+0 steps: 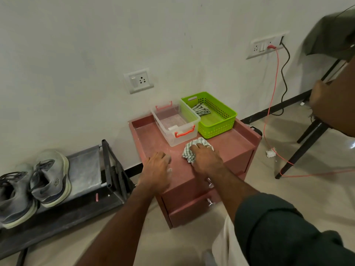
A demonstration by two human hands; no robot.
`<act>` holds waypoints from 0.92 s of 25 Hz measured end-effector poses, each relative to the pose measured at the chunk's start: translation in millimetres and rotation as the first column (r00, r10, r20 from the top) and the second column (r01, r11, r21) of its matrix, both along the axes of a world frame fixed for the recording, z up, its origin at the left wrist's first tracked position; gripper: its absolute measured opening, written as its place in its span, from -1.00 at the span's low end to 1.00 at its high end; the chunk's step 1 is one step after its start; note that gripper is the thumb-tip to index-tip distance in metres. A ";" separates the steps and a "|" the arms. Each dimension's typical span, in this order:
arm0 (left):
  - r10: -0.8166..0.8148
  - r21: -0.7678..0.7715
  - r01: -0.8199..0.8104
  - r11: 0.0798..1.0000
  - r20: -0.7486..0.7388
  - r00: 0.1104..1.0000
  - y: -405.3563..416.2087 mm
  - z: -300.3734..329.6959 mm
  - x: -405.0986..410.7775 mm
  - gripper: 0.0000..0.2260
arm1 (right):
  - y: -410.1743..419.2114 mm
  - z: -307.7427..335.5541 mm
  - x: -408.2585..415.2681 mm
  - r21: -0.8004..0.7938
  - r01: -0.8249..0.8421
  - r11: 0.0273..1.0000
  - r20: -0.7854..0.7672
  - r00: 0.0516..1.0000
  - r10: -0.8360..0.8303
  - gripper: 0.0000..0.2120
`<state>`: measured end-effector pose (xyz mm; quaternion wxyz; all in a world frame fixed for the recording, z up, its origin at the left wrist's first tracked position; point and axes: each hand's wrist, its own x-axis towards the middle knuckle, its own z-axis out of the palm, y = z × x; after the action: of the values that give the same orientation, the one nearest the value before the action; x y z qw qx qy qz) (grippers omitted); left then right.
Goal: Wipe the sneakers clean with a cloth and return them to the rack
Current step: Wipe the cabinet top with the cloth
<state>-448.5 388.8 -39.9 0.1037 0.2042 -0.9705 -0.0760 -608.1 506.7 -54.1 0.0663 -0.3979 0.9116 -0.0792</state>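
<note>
Two grey sneakers (48, 179) with pale soles stand side by side on the black shoe rack (86, 169) at the left, toes toward the wall. My right hand (206, 157) rests on top of a red cabinet (240, 143), closed on a crumpled green-and-white striped cloth (189, 152). My left hand (156, 168) lies flat, fingers apart, on the cabinet's front left corner, holding nothing.
A clear plastic box (176, 123) with orange handles and a green basket (217, 120) holding another striped cloth stand at the cabinet's back. At the right are a black-legged chair (307, 135), another person's hand (322, 98), an orange cable (272, 104) and crumpled paper (270, 153) on the floor.
</note>
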 end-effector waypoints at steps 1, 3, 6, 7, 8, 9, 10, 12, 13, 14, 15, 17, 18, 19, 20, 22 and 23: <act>-0.002 0.011 0.002 1.000 0.010 1.000 -3.1 1.7 -3.5 -0.82 | -1.8 -3.4 -5.3 0.057 -0.032 0.998 -0.002 0.999 0.033 -0.38; -0.005 0.023 0.005 1.000 0.006 1.000 -9.7 3.3 -10.1 -0.81 | -4.8 -6.1 -11.0 0.137 -0.081 0.987 -0.036 0.996 0.087 -0.38; -0.009 0.040 0.011 0.999 -0.046 0.999 -14.6 5.9 -22.3 -0.80 | -7.9 -6.7 -19.5 -0.004 -0.110 0.994 -0.090 0.990 0.109 -0.60; -0.018 0.035 0.020 0.999 -0.074 0.997 -15.8 8.3 -29.1 -0.80 | -6.9 -4.9 -22.9 -0.179 -0.063 0.982 -0.059 0.997 0.053 -0.69; -0.028 0.026 0.031 0.999 -0.097 0.995 -17.7 11.3 -36.1 -0.78 | -4.2 -1.0 -23.4 -0.377 0.018 0.926 0.007 1.000 -0.017 -0.78; -0.037 0.023 0.039 0.999 -0.117 0.992 -20.8 14.1 -44.3 -0.75 | -0.4 4.6 -25.7 -0.558 0.102 0.824 0.069 0.995 -0.077 -0.82; -0.043 0.019 0.046 0.999 -0.137 0.990 -23.7 18.0 -53.7 -0.72 | 3.2 14.2 -32.3 -0.691 0.164 0.704 0.099 0.986 -0.132 -0.83; -0.048 0.001 0.049 0.999 -0.168 0.985 -31.0 27.0 -70.4 -0.67 | 7.8 38.3 -53.1 -0.829 0.224 0.512 0.130 0.968 -0.214 -0.84; -0.045 -0.012 0.044 0.999 -0.177 0.983 -35.7 30.9 -79.4 -0.66 | 8.7 51.2 -69.4 -0.854 0.216 0.473 0.100 0.961 -0.257 -0.86; -0.041 -0.025 0.037 0.999 -0.192 0.981 -39.9 34.6 -87.3 -0.67 | 7.2 63.3 -86.8 -0.855 0.187 0.483 0.043 0.955 -0.293 -0.87; -0.038 -0.032 0.032 0.999 -0.203 0.978 -44.1 37.0 -94.2 -0.68 | 3.4 70.7 -106.6 -0.829 0.146 0.540 -0.030 0.952 -0.305 -0.84; -0.030 -0.025 0.025 0.999 -0.212 0.977 -52.8 39.7 -105.7 -0.69 | -7.6 76.4 -142.8 -0.687 0.088 0.721 -0.145 0.956 -0.256 -0.75; -0.026 -0.023 0.021 1.000 -0.216 0.976 -55.7 40.5 -110.1 -0.69 | -14.9 74.9 -156.4 -0.572 0.070 0.817 -0.188 0.959 -0.214 -0.73; -0.020 -0.016 0.017 1.000 -0.214 0.977 -59.2 40.5 -113.7 -0.69 | -23.2 71.7 -168.2 -0.436 0.057 0.898 -0.236 0.956 -0.175 -0.71; -0.016 -0.010 0.014 1.000 -0.207 0.978 -62.1 40.2 -115.9 -0.70 | -31.6 68.5 -175.7 -0.294 0.060 0.954 -0.288 0.946 -0.148 -0.70; -0.022 -0.005 0.021 1.000 -0.186 0.982 -64.7 37.9 -116.9 -0.71 | -47.6 62.4 -179.1 -0.072 0.078 0.994 -0.383 0.919 -0.099 -0.69; -0.031 -0.011 0.030 0.999 -0.175 0.984 -66.7 36.8 -116.7 -0.71 | -55.7 59.0 -179.3 -0.007 0.093 0.996 -0.385 0.919 -0.089 -0.71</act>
<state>-565.2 322.1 -3.1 0.1885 0.1813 -0.9609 -0.0913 -787.4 451.0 4.9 -0.1152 -0.3625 0.9248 0.0023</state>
